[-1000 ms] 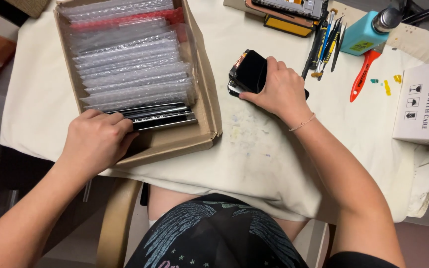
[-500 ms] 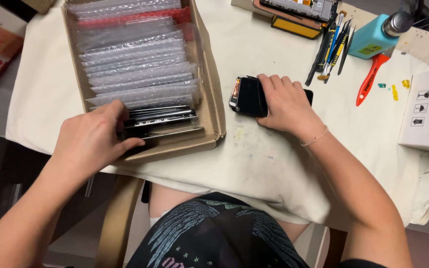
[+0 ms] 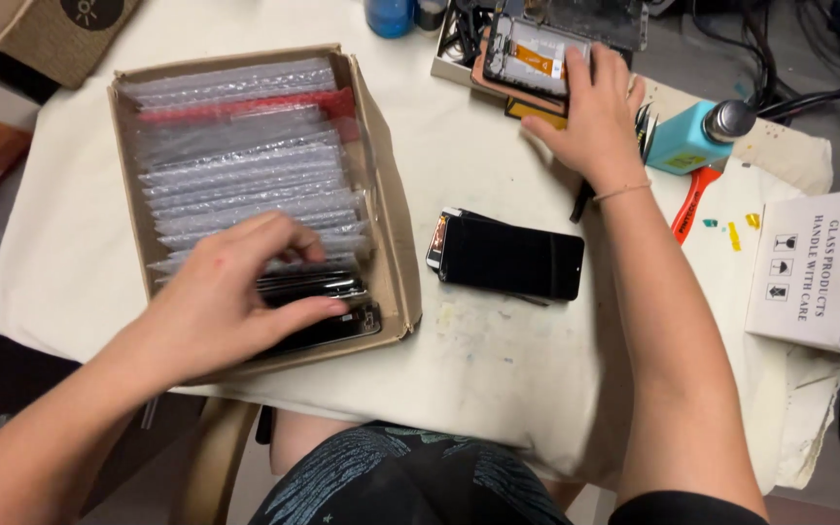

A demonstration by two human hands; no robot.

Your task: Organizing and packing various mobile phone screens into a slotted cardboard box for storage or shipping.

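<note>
A cardboard box [image 3: 393, 243] on the white cloth holds several bubble-wrapped flat packs and dark phone screens [image 3: 328, 287] at its near end. My left hand [image 3: 230, 297] rests on those dark screens, fingers spread over them. A small stack of black phones [image 3: 507, 258] lies on the cloth right of the box, untouched. My right hand [image 3: 590, 112] reaches to the far side and lies flat on a phone frame with an orange part [image 3: 527, 53] on a pile of parts.
A teal bottle [image 3: 694, 136], an orange-handled tool [image 3: 692, 199] and small coloured bits lie at the right. A white carton [image 3: 814, 272] stands at the right edge. A blue jar [image 3: 389, 15] sits at the back, another cardboard box [image 3: 51, 29] far left.
My right hand has let go of the black phones and moved up to the parts pile at the back. My left hand stays at the box's near end.
</note>
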